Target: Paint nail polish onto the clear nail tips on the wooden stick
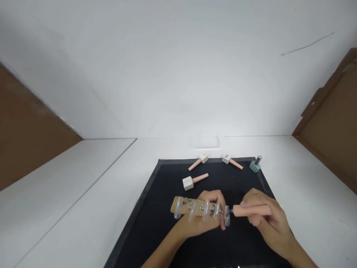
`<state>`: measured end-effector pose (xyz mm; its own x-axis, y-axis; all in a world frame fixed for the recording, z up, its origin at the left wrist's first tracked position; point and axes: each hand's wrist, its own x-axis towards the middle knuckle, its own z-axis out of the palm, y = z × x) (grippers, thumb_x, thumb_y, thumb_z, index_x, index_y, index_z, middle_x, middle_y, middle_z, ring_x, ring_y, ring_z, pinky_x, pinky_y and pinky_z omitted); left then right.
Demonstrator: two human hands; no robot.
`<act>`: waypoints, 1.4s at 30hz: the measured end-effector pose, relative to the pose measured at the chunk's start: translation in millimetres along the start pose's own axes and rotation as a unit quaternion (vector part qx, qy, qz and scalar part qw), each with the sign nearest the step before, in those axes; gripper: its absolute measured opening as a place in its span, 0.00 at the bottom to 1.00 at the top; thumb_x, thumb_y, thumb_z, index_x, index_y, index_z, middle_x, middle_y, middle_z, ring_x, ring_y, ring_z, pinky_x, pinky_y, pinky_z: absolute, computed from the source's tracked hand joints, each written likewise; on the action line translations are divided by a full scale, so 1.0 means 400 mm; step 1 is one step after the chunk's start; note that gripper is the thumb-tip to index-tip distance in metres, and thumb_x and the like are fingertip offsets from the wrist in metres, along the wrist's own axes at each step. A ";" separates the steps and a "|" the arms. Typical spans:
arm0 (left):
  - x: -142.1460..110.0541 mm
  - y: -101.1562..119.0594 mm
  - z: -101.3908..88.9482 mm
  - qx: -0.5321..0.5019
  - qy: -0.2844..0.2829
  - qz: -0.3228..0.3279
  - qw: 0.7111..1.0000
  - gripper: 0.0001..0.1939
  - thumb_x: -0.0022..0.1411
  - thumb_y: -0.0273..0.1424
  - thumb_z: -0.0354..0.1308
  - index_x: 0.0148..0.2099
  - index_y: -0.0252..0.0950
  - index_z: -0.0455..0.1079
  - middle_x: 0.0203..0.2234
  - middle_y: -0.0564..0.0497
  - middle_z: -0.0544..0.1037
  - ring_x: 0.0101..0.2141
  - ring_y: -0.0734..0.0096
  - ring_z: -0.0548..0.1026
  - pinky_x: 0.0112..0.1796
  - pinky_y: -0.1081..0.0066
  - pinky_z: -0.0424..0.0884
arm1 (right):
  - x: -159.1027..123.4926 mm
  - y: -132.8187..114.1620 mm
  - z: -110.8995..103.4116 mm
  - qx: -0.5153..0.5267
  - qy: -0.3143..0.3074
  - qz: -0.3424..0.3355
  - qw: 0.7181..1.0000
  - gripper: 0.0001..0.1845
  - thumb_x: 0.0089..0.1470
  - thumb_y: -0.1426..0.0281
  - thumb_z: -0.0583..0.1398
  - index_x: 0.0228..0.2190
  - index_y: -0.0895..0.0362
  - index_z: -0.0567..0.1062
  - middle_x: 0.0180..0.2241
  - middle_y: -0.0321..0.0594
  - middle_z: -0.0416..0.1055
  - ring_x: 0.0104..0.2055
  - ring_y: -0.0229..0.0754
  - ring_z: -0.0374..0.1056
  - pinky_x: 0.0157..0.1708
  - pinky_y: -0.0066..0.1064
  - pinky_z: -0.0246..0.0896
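Note:
In the head view my left hand (199, 225) is closed round a tan strip-shaped nail display stand (198, 208), held above the black mat. Several clear false nails (206, 210) stand in a row along it. The rightmost false nail (227, 216) sits just past my left fingertips. My right hand (269, 219) pinches the peach handle of a nail polish brush (248, 210). Its tip points left and meets, or nearly meets, that rightmost nail; contact is too small to tell. Some of my left fingers are hidden behind the stand.
A black mat (164, 186) covers the white table (83, 193). On it lie three white polish bottles with peach caps, one nearer bottle (187, 182) and two farther bottles (203, 158) (226, 159). A teal bottle (254, 166) stands tilted at the back right. White walls enclose the back.

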<state>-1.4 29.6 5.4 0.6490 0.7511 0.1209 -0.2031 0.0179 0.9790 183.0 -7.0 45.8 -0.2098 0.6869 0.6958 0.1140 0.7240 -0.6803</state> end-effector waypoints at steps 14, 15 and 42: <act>-0.010 -0.029 0.002 -0.087 -0.010 -0.036 0.995 0.19 0.49 0.38 0.69 0.27 0.34 0.63 0.18 0.56 0.71 0.17 0.77 0.71 0.21 0.77 0.68 | -0.045 0.017 0.001 0.075 0.054 0.108 0.990 0.11 0.62 0.61 0.56 0.43 0.47 0.76 0.27 0.34 0.71 0.17 0.31 0.61 0.18 0.25 0.60; -0.010 -0.030 0.002 -0.100 -0.009 -0.043 0.994 0.19 0.48 0.39 0.69 0.27 0.34 0.63 0.18 0.56 0.71 0.17 0.77 0.71 0.21 0.76 0.69 | -0.049 0.018 0.001 0.108 0.043 0.127 0.985 0.10 0.62 0.61 0.56 0.43 0.46 0.76 0.27 0.33 0.70 0.18 0.31 0.62 0.18 0.24 0.60; 0.004 -0.028 -0.007 -0.141 -0.032 -0.010 0.989 0.18 0.48 0.38 0.70 0.27 0.33 0.64 0.18 0.55 0.71 0.19 0.76 0.73 0.20 0.79 0.68 | -0.007 -0.006 -0.005 0.098 -0.065 0.124 0.985 0.14 0.61 0.58 0.57 0.30 0.53 0.76 0.20 0.32 0.67 0.21 0.33 0.61 0.22 0.24 0.55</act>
<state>-0.1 32.2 -5.9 0.6978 0.7061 0.1209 -0.3802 0.2219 0.8979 185.0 -10.6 46.1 -0.3236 0.8176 0.4763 -0.0105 0.5002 -0.8658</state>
